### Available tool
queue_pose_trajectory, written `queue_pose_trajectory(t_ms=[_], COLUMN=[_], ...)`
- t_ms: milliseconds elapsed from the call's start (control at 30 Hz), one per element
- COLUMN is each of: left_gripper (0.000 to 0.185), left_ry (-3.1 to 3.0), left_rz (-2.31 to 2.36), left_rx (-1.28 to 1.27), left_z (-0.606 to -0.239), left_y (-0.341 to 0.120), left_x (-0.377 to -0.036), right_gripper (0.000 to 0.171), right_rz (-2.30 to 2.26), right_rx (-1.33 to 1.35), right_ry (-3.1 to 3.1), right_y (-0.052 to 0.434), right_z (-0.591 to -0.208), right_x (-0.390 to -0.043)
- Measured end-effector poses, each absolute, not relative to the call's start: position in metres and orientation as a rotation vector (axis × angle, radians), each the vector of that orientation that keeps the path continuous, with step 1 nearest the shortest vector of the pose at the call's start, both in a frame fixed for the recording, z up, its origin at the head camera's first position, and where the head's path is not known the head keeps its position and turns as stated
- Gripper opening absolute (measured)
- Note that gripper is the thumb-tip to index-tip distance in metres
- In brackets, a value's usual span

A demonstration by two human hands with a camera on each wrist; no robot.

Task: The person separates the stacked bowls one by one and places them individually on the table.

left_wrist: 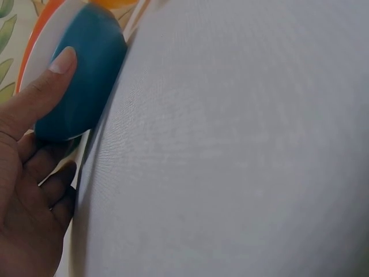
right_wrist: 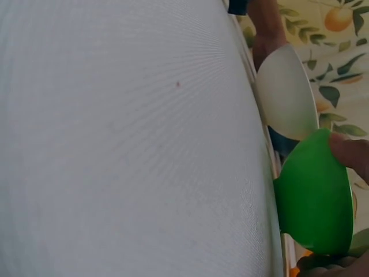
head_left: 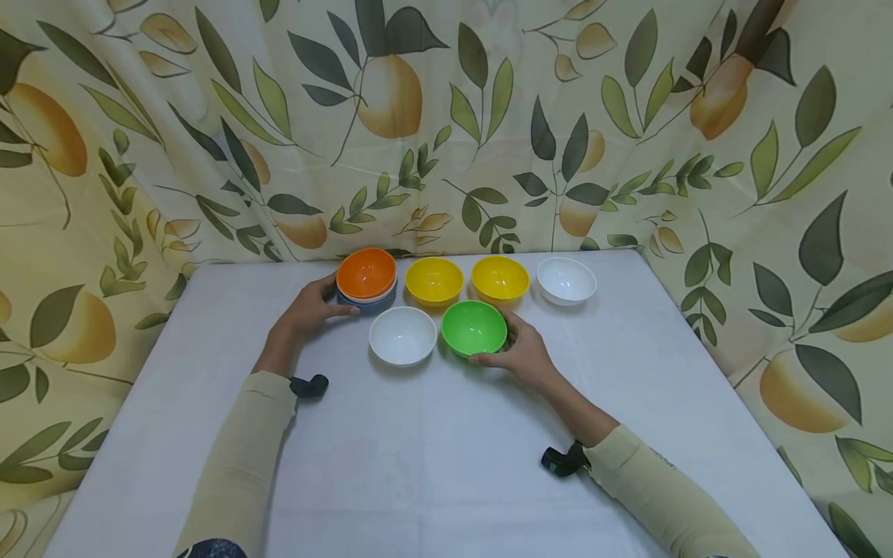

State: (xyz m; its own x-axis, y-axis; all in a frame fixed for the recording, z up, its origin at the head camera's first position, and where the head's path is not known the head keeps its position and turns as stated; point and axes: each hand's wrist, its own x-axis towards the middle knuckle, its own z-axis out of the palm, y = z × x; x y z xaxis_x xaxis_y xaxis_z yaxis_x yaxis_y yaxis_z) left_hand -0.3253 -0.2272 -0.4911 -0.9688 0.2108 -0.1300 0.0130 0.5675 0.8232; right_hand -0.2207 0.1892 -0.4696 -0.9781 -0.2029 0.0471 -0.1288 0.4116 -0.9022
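Right hand grip curled round green bowl, mid-desk beside white bowl | left hand grip clasps orange-topped stack at back-left | risk: lifting green could clip its white neighbour; stack may slide apart.

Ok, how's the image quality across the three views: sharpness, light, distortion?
Head view: sharp, soft even light, faint shadows under the bowls, for instance the green bowl. Left wrist view: tilted, the table bulges with lens distortion, the blue bowl slightly soft. Right wrist view: same bulge, close-up green bowl and white bowl blurred.
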Motion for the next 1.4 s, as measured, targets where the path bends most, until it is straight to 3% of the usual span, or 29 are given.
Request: queue_pose_trajectory(t_ms=[1400], left_gripper=[0.108], left_ry=[2.57], left_rz=[1.367], left_rx=[0.16], left_z=[-0.49], left_y=[-0.226], left_x=[-0.326], right_gripper=[0.106], right_rz=[-1.681], right_rx=[-0.156], right_ry=[2.593], right_y=[0.192], right_z=[-0.456], right_x=[-0.216])
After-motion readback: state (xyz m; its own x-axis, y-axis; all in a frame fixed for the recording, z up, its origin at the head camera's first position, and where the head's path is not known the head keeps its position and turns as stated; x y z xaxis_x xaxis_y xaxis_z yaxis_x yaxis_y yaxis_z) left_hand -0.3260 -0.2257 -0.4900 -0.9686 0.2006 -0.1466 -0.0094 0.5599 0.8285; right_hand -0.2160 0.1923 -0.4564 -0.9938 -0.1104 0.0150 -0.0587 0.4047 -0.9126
